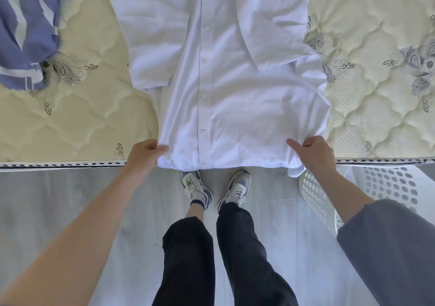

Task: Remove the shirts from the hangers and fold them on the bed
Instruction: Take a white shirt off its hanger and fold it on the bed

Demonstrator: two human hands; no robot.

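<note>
A white button-up shirt (219,75) lies front-up on the quilted bed (77,122), its hem at the near edge and its collar end out of view at the top. Both short sleeves are folded inward over the body. My left hand (143,152) pinches the hem's left corner. My right hand (313,151) pinches the right corner, and a bit of hem hangs over the mattress edge below it. No hanger is visible.
A blue and white garment (26,30) lies crumpled on the bed at the far left. A white perforated laundry basket (386,185) stands on the floor at my right. My feet stand on pale wood flooring right against the bed.
</note>
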